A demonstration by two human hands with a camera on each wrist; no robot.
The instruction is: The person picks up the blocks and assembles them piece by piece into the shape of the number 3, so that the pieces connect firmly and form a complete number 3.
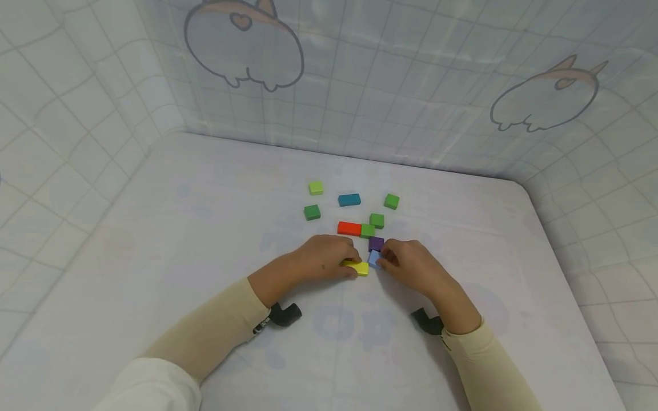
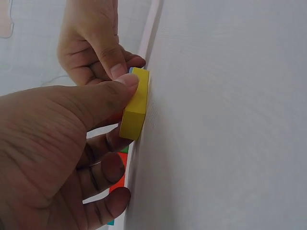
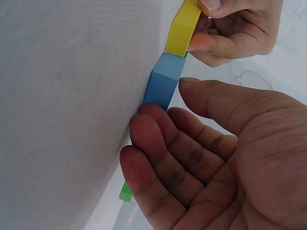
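Between thumb and index finger, my left hand (image 1: 329,258) pinches a yellow block (image 2: 135,105), an oblong piece lying on the table. My right hand (image 1: 411,264) has its thumb and curled fingertips at a light blue block (image 3: 165,79), whose end meets or nearly meets the yellow one in the right wrist view. Just beyond the blue block sits a purple block (image 1: 376,244). Past that are a green block (image 1: 367,230) set against the end of a red oblong block (image 1: 349,228), and another green block (image 1: 377,220) at its corner.
Farther back lie a teal oblong block (image 1: 349,200), a lime block (image 1: 316,188), a dark green block (image 1: 312,212) and a green block (image 1: 392,201). The white-covered table (image 1: 231,188) is bordered by grid-patterned curtains (image 1: 390,85) at the back and sides.
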